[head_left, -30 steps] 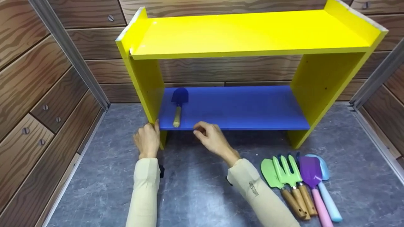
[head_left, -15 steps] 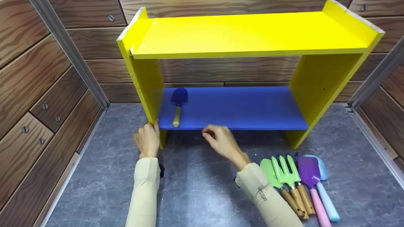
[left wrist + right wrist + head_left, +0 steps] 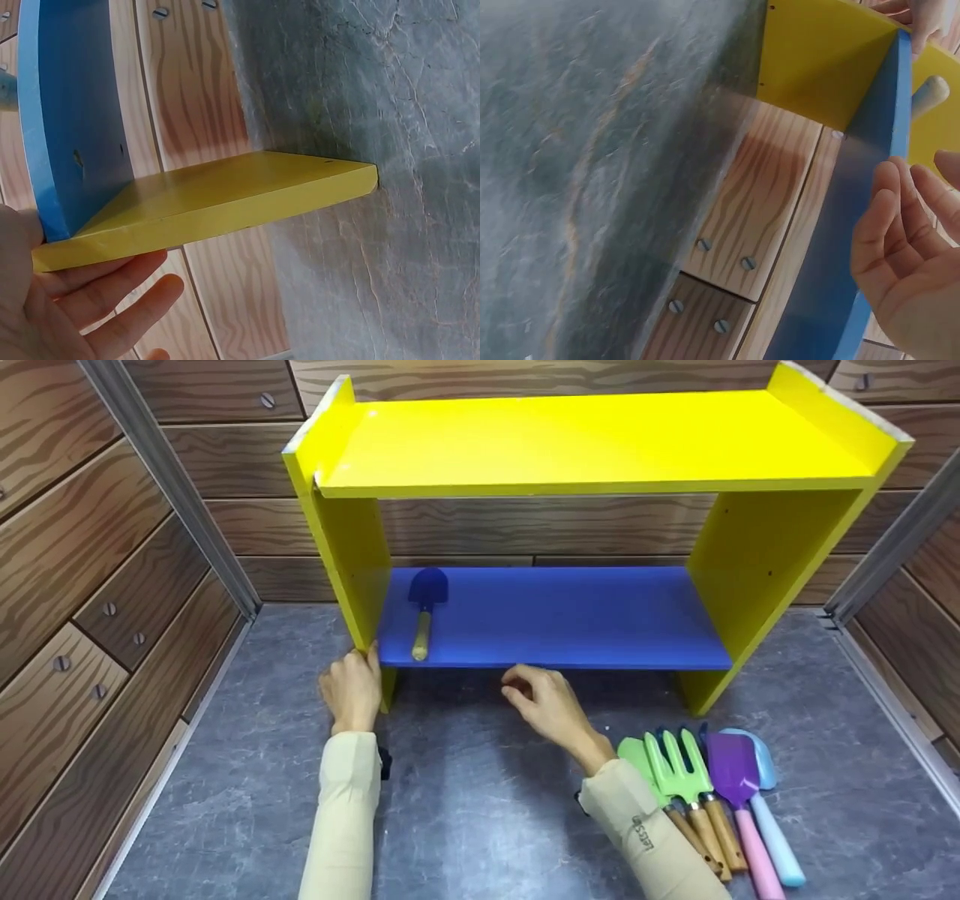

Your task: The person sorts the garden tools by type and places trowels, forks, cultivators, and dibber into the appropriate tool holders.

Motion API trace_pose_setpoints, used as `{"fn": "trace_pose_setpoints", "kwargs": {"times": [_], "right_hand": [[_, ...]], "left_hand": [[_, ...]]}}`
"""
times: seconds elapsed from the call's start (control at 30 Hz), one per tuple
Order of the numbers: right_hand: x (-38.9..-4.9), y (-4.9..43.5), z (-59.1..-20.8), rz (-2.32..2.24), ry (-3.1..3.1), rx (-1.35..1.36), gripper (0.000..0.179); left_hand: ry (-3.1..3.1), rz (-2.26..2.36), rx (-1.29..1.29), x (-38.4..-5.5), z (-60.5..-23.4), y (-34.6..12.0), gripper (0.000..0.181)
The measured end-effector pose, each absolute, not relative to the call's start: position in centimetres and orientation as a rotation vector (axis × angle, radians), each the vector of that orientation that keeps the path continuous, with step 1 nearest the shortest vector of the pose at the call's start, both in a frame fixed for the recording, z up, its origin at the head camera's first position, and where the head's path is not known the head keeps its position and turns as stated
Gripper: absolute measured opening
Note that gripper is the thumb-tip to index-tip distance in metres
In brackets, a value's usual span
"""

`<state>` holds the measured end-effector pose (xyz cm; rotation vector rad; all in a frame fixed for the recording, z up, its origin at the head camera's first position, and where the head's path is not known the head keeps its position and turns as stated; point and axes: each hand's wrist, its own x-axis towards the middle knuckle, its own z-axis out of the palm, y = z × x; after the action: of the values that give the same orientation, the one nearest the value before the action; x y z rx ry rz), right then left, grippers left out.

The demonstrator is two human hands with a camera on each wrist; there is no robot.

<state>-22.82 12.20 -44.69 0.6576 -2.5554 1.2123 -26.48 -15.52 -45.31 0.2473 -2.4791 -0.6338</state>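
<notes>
In the head view, my left hand [image 3: 352, 686] holds the left side panel [image 3: 337, 562] of a yellow shelf unit by its front edge. The left wrist view has fingers [image 3: 131, 319] behind that panel, while the thumb is mostly hidden. My right hand [image 3: 551, 709], fingers loosely bent and holding nothing, is at the front edge of the blue shelf board [image 3: 570, 619]; whether it touches the edge I cannot tell. A hand trowel [image 3: 429, 592] with a dark blue blade and wooden handle lies on the board's left end, handle toward me.
Right of my right arm lie several garden tools on the grey floor: a green hand fork [image 3: 681, 769], a green-bladed tool [image 3: 637, 757], a purple trowel with pink handle [image 3: 735, 769] and a light blue tool [image 3: 776, 840]. Wood-patterned walls [image 3: 97, 607] enclose the area.
My right hand has slid to the right along the blue board's front edge. The left hand stays on the yellow panel, and the trowel lies where it was.
</notes>
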Motion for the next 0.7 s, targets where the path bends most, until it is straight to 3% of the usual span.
{"fn": "trace_pose_setpoints", "kwargs": {"times": [0.7], "right_hand": [[-21.4,15.9,-45.4,1.123,-2.548,0.597,0.004]], "left_hand": [[-2.492,-0.588,0.288,-26.5,-45.3,-15.3,0.047]]}}
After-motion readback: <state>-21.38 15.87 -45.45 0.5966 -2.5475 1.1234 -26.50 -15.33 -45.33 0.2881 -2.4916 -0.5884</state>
